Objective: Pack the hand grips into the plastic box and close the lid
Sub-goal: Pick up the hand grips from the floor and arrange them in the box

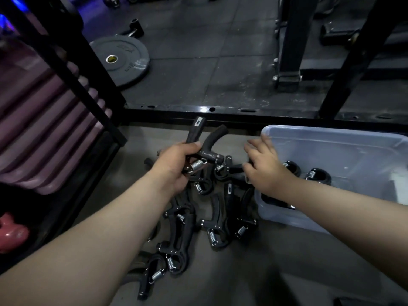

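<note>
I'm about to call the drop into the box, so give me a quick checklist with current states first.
1. Left hand has a firm grip on a hand grip: ok, fingers wrapped around it.
2. Plastic box open to receive: ok, no lid on it.
3. Room inside the box: ok, only a few hand grips show inside.
4. Right hand free: cannot tell, it is blurred over the pile near the box's edge.
5. Lid within reach for closing: cannot tell, no lid in view.
6. Pile finished: not ok, many hand grips remain on the floor.
</note>
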